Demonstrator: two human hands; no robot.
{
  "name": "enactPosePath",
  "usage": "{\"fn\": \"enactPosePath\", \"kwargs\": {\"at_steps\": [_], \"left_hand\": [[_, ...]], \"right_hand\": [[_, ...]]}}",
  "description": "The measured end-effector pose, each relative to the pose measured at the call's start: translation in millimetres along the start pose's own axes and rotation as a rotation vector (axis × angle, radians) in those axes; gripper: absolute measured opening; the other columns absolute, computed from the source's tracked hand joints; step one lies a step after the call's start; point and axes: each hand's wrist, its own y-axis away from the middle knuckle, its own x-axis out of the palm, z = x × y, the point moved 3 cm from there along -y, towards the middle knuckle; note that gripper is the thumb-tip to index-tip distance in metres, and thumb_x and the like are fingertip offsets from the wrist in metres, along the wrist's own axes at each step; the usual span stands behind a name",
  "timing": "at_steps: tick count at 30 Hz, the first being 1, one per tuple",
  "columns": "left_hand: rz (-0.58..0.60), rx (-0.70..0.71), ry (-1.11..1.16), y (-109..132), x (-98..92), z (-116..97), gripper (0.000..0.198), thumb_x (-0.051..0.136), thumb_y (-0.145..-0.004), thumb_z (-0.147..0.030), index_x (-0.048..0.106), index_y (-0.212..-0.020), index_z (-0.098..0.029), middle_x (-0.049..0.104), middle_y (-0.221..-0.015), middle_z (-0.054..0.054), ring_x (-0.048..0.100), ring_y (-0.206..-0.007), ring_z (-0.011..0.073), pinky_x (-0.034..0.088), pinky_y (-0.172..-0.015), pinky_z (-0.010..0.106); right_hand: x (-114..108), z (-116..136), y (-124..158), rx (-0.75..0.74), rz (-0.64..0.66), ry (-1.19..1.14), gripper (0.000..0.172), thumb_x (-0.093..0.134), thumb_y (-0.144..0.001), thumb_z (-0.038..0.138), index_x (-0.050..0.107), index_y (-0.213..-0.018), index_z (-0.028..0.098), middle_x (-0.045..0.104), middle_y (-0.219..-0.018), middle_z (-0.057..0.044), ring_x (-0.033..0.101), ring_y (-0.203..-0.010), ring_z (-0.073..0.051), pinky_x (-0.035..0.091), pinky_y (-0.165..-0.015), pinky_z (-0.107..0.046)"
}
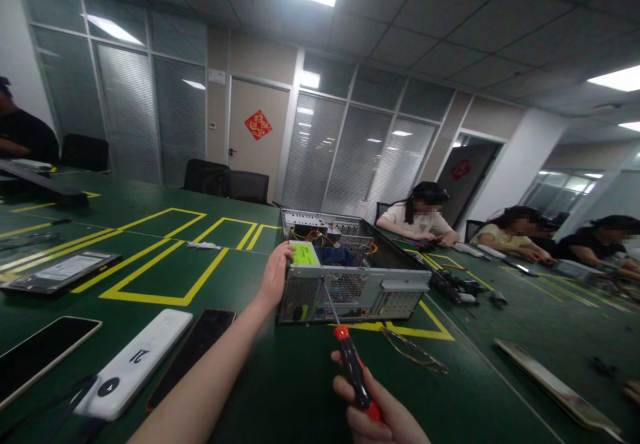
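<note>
An open computer case point(400, 277) lies on the green table, its perforated rear panel facing me and its inside showing wires and parts. At the case's left rear corner sits a power supply with a bright yellow-green label point(304, 253). My left hand point(275, 274) grips that corner, fingers curled over the top edge beside the label. In my right hand point(370, 401) is a screwdriver point(354, 364) with a red and black handle. Its thin shaft slants up to the rear panel near the fan grille; whether the tip touches a screw is too small to tell.
On the left lie a hard drive point(63, 269), a pale-edged phone point(47, 354), a white power bank point(143, 357) marked 21 and a dark phone point(195, 351). Eyeglasses point(414, 351) rest right of the screwdriver. Black cables point(455, 284) are beyond. Several people sit around the table.
</note>
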Motion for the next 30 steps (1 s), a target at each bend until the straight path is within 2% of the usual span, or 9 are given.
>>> {"fn": "enactPosePath", "kwargs": {"at_steps": [4,7,10,14,18,20,25,27,30], "left_hand": [[0.009,-0.007,0.002,0,0.1,1,0.045,0.024,-0.098,-0.052,0.056,-0.085,-0.021,0.065,-0.11,0.01,0.053,-0.124,0.0236,0.039,-0.111,0.044],[0.013,-0.014,0.003,0,0.0,0,0.045,0.025,-0.098,-0.052,0.056,-0.086,-0.021,0.065,-0.11,0.01,0.052,-0.125,0.0237,0.039,-0.111,0.044],[0.006,-0.014,0.013,0,-0.3,0,0.044,0.026,-0.098,-0.051,0.056,-0.086,-0.021,0.065,-0.11,0.009,0.052,-0.125,0.0235,0.038,-0.111,0.044],[0.013,-0.006,0.008,0,-0.2,-1,0.044,0.026,-0.098,-0.051,0.056,-0.086,-0.021,0.065,-0.11,0.009,0.053,-0.124,0.0235,0.039,-0.111,0.044],[0.014,-0.002,0.008,0,-0.5,-1,0.044,0.025,-0.098,-0.051,0.056,-0.086,-0.021,0.065,-0.11,0.009,0.053,-0.124,0.0233,0.039,-0.111,0.044],[0.016,0.0,0.015,0,-0.4,-1,0.044,0.025,-0.098,-0.051,0.056,-0.087,-0.021,0.065,-0.11,0.01,0.053,-0.124,0.0233,0.039,-0.111,0.044],[0.008,0.005,0.016,0,-0.4,-1,0.045,0.026,-0.098,-0.051,0.056,-0.086,-0.02,0.065,-0.109,0.009,0.053,-0.123,0.0235,0.039,-0.11,0.044],[0.008,0.01,0.009,-1,-0.5,-1,0.045,0.025,-0.098,-0.051,0.056,-0.086,-0.02,0.065,-0.109,0.009,0.053,-0.123,0.0234,0.04,-0.11,0.044],[0.011,0.019,0.005,-1,-0.6,-1,0.045,0.025,-0.099,-0.05,0.056,-0.086,-0.021,0.066,-0.109,0.009,0.054,-0.122,0.0231,0.04,-0.11,0.044]], "right_hand": [[9,-1,2,0.012,0.044,0.035,0.05,0.076,-0.075,0.043,0.062,-0.119,0.023,0.071,-0.096,-0.007,0.054,-0.054,-0.006,0.031,-0.045,-0.015],[17,-2,3,0.047,0.088,0.087,0.053,0.077,-0.072,0.028,0.059,-0.122,0.025,0.067,-0.12,-0.012,0.067,-0.08,-0.017,0.043,-0.06,-0.021],[14,-2,2,0.052,0.094,0.134,0.058,0.076,-0.075,0.021,0.054,-0.128,0.024,0.065,-0.125,-0.014,0.069,-0.091,-0.019,0.046,-0.068,-0.022],[2,-2,-2,-0.026,0.091,0.109,0.061,0.08,-0.074,0.029,0.054,-0.129,0.023,0.07,-0.109,-0.009,0.068,-0.077,-0.014,0.045,-0.061,-0.02],[0,-1,-3,-0.086,0.036,-0.025,0.048,0.083,-0.067,0.044,0.067,-0.101,0.014,0.063,-0.075,0.001,0.051,-0.056,-0.005,0.039,-0.051,-0.016],[1,1,-1,-0.055,-0.027,-0.044,0.042,0.083,-0.067,0.045,0.067,-0.09,0.014,0.063,-0.078,-0.001,0.046,-0.054,-0.004,0.036,-0.047,-0.015],[2,6,6,-0.033,0.04,0.026,0.036,0.073,-0.081,0.04,0.064,-0.111,0.021,0.065,-0.084,0.001,0.021,-0.037,0.004,0.013,-0.034,-0.011],[4,7,6,-0.041,0.119,0.023,0.04,0.071,-0.08,0.045,0.064,-0.113,0.023,0.066,-0.083,0.001,0.03,-0.037,0.003,0.016,-0.035,-0.012],[11,4,5,0.008,0.183,0.043,0.046,0.07,-0.079,0.049,0.063,-0.117,0.025,0.071,-0.105,-0.008,0.058,-0.055,-0.007,0.029,-0.043,-0.015]]}}
